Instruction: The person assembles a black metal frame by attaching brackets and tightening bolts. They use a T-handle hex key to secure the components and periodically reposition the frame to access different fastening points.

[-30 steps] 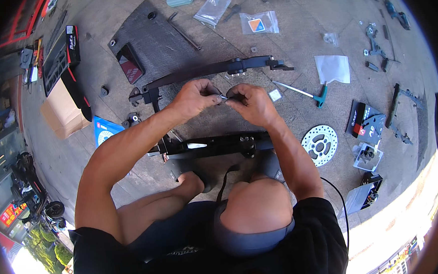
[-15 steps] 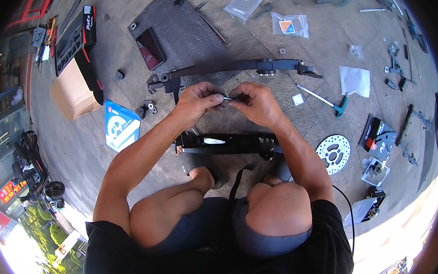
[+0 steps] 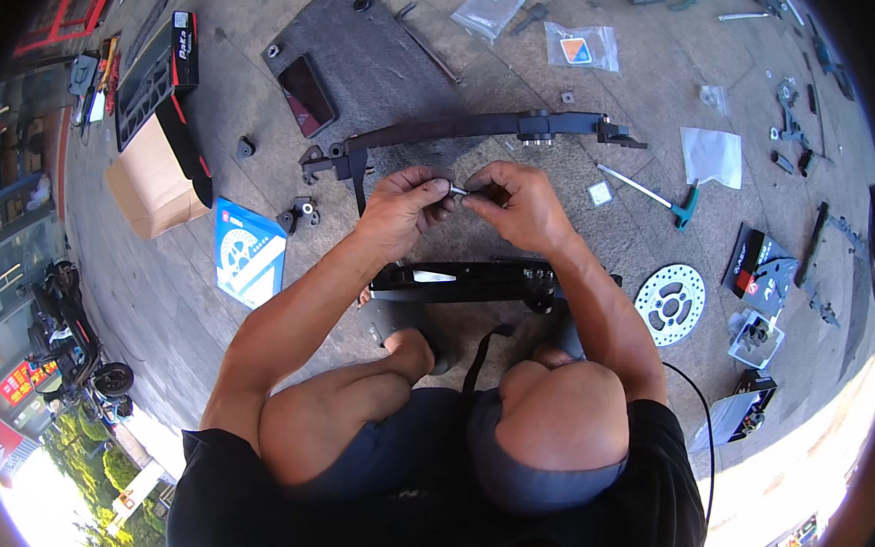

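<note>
Between my fingertips is a small silvery bolt-like part [image 3: 458,189]; its exact kind is too small to tell. My left hand [image 3: 403,207] pinches it at one end with thumb and fingers. From the other side, my right hand [image 3: 515,201] closes thumb and forefinger around its darker end. Both hands are above the gap in a black metal frame [image 3: 439,130], whose near bar [image 3: 478,283] lies just in front of my feet. The left side of that frame is partly hidden behind my left hand.
Right of the frame lie a green T-handle tool [image 3: 685,208], a drilled brake disc [image 3: 671,304] and a plastic bag [image 3: 712,156]. A phone [image 3: 306,96] rests on a dark mat [image 3: 374,57]. To the left are a blue-and-white package [image 3: 249,253] and an opened cardboard box [image 3: 156,180].
My fingertips have drawn slightly apart, and more of the silvery part shows between them. The whole view has shifted slightly. Both hands keep their pinch.
</note>
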A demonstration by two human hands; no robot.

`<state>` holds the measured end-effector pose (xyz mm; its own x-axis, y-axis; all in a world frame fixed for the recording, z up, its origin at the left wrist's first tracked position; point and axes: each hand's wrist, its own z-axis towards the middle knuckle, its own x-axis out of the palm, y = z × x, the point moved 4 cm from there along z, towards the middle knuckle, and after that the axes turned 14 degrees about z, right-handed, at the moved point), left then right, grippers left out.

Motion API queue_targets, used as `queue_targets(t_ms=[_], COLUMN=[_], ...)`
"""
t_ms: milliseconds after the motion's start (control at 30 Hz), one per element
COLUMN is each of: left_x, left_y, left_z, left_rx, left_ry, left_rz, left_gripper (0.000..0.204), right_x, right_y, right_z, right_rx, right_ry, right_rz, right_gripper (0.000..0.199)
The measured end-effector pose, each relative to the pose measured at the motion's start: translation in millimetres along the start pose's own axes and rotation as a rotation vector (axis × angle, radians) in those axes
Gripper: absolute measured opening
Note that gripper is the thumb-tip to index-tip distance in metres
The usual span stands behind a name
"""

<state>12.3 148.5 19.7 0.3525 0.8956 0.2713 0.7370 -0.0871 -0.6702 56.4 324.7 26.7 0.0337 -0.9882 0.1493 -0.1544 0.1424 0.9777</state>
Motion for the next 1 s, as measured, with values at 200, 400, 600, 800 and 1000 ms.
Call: queue_targets(t_ms=[200, 400, 600, 800, 1000], left_x=[1, -4, -20, -35, -47], left_y=[0, 0, 13, 28, 27], left_z=[-6, -9, -4, -6, -14], left_rx=[0.096, 0.112, -0.164, -0.157, -0.131], left_ry=[-0.094, -0.075, -0.005, -0.075, -0.186], left_rz=[0.352, 0.479, 0.261, 0.08, 0.025], left_gripper=[0.018, 0.022, 0.023, 0.022, 0.023], right_x=[5, 11, 24, 25, 52], right_y=[-2, -13, -26, -49, -72], right_z=[1, 7, 6, 10, 22], right_rx=[0.024, -0.046, -0.106, 0.097, 0.482], right_ry=[-0.013, 0.015, 0.041, 0.033, 0.034], right_rz=[0.001, -0.058, -0.079, 0.255, 0.637], right_gripper=[0.015, 0.018, 0.017, 0.013, 0.019])
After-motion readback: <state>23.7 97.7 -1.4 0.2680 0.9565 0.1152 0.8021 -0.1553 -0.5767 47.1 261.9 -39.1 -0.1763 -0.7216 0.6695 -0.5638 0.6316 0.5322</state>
